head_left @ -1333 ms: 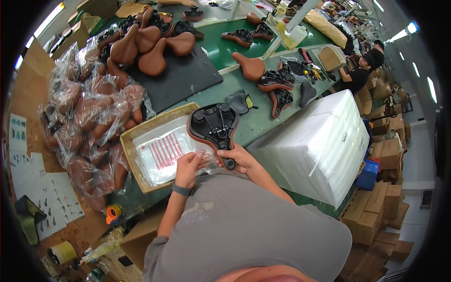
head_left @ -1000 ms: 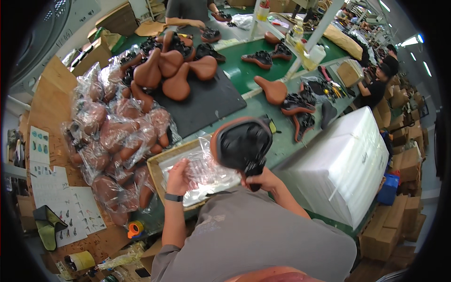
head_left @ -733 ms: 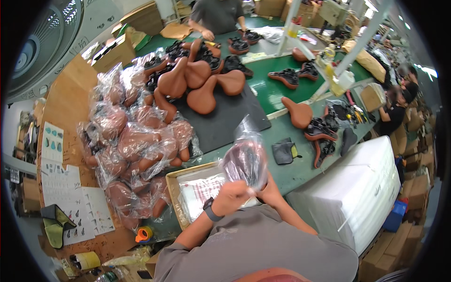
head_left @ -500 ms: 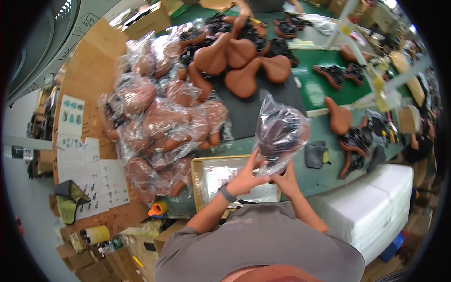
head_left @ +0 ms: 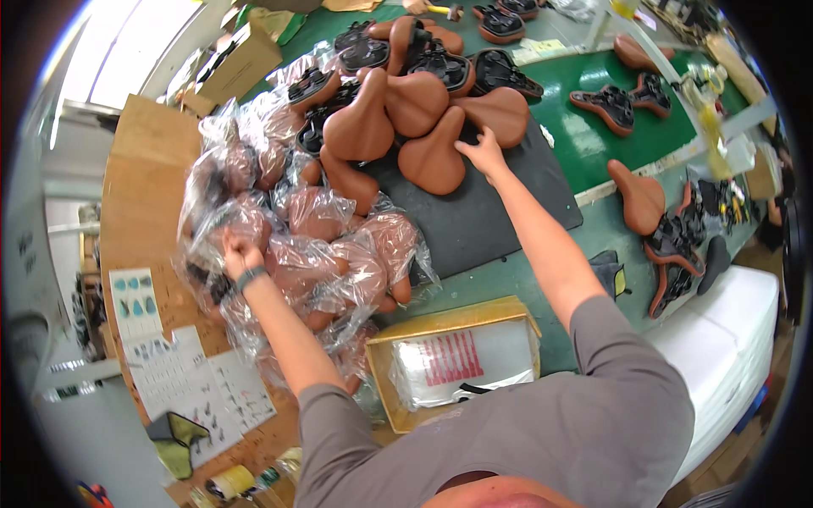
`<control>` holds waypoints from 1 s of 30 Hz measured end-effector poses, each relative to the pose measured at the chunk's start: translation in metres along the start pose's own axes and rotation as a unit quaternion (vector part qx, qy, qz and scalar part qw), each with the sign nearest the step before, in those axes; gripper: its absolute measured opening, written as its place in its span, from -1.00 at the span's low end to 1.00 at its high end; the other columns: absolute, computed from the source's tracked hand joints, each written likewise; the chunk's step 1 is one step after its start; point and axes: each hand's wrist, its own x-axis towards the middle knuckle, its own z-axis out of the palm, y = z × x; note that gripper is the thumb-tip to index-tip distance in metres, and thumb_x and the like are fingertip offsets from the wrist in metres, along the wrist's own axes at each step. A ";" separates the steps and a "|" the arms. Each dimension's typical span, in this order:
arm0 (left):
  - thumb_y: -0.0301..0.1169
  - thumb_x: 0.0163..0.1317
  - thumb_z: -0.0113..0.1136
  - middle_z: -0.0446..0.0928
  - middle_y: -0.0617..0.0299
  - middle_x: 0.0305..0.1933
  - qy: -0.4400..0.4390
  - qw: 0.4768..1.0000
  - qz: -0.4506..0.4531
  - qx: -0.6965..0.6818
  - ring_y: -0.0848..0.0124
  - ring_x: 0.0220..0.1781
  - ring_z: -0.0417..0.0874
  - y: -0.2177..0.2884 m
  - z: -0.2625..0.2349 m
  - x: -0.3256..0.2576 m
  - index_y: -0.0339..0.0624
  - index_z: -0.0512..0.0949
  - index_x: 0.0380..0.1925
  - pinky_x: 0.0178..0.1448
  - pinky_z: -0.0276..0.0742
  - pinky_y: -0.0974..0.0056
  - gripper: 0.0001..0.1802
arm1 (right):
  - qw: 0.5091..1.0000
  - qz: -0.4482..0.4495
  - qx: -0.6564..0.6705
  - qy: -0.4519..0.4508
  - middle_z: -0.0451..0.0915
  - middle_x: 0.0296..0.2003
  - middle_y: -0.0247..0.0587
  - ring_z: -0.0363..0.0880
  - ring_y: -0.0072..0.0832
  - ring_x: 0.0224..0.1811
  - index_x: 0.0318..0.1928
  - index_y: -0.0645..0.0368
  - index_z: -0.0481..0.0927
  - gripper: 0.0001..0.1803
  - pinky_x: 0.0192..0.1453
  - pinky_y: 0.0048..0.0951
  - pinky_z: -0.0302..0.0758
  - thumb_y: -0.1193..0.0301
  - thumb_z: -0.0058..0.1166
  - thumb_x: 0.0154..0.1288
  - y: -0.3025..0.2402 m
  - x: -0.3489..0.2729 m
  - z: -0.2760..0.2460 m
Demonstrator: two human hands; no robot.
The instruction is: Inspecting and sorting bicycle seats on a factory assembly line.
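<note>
Head view shows, nearest to the body, an open yellowish box with clear plastic bags marked by red stripes. To its left, the left hand rests on the pile of wrapped saddles; its fingers are bent, but I cannot tell whether they pinch the plastic. Farther, the right hand is at two brown saddles by the black mat, thumb and fingers partly spread; I cannot tell if it holds one. Beyond, on the green surface, two upturned saddles lie.
</note>
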 end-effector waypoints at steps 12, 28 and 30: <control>-0.44 0.50 0.39 0.85 0.07 -0.12 -0.298 0.707 -0.122 0.630 0.31 -0.19 0.84 -0.296 -0.110 -0.493 -0.26 0.79 -0.03 -0.07 0.72 0.19 -0.84 | 0.994 0.062 -0.071 -0.056 0.80 -0.10 -0.18 0.79 -0.49 -0.33 0.24 0.20 0.69 -0.27 -0.27 -0.37 0.80 0.16 0.72 0.13 0.009 -0.112 -0.066; -0.16 0.54 0.29 0.72 -0.10 0.00 -0.407 0.403 0.017 0.820 -0.15 -0.01 0.80 -0.408 -0.315 -0.576 -0.19 0.67 -0.11 0.04 0.74 -0.15 -0.71 | 0.851 0.273 -0.448 0.012 0.79 0.08 0.23 0.86 0.07 0.06 0.36 0.23 0.47 -0.09 0.11 0.02 0.76 0.06 0.63 0.12 0.192 -0.606 -0.326; -0.17 0.51 0.33 0.71 -0.09 0.00 -0.405 0.426 0.035 0.808 -0.14 -0.01 0.79 -0.406 -0.316 -0.587 -0.20 0.68 -0.09 0.06 0.73 -0.13 -0.71 | 0.845 0.299 -0.444 -0.019 0.76 0.14 0.34 0.72 0.26 0.27 0.35 0.22 0.45 -0.04 0.34 0.09 0.65 0.05 0.63 0.04 0.178 -0.626 -0.327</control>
